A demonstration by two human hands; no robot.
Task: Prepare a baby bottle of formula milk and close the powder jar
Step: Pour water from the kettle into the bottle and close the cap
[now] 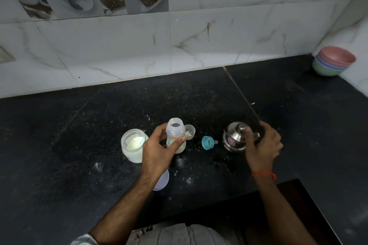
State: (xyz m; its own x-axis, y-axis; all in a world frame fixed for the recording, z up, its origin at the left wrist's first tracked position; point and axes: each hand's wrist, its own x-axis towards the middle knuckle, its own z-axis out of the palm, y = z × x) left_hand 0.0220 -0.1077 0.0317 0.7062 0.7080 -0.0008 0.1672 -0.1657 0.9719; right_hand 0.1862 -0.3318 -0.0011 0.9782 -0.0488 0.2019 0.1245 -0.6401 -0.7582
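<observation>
Upright, bottle between left hand fingers, thumb.

Your view is dim and bluish, the dark surface soaking up most of the light. The wall tiles at the top are brighter. Lines bow toward the frame edges, and detail is slightly soft.

shiny steel kettle, translucent plastic bottle

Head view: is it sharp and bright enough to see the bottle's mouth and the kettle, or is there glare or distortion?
Head view: dim and slightly soft; the baby bottle mouth reads open; the steel kettle carries small highlights, no blinding glare; wide-angle bending shows along the wall tiles and counter edge; the right hand covers the kettle's handle side.
</observation>
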